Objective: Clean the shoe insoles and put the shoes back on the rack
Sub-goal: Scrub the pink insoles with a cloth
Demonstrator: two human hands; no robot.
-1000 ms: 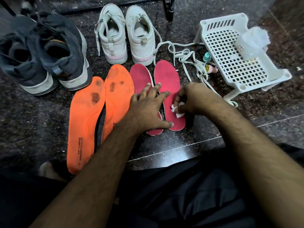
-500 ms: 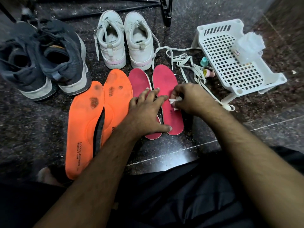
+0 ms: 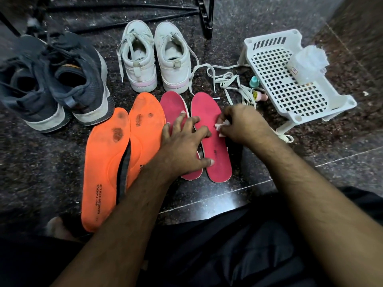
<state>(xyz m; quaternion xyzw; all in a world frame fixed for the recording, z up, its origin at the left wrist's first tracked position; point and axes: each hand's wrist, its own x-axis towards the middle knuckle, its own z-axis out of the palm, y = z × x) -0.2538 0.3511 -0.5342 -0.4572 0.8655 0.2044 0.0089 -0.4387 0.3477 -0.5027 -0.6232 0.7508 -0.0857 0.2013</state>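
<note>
While the left hand (image 3: 184, 146) presses splayed, straight fingers across both pink insoles (image 3: 209, 129) on the dark floor (image 3: 290, 162), the right hand (image 3: 242, 123) pinches a white wipe (image 3: 221, 126) against the right insole's outer edge. Orange insoles (image 3: 107, 162) lie just beside them; white shoes (image 3: 155, 56) stand beyond, and bare floor lies to the right.

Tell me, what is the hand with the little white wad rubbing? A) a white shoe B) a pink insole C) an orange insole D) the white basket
B: the right hand pinches a small white wad against the right-side pink insole, while the left hand lies spread over both pink insoles, holding them down.
</note>
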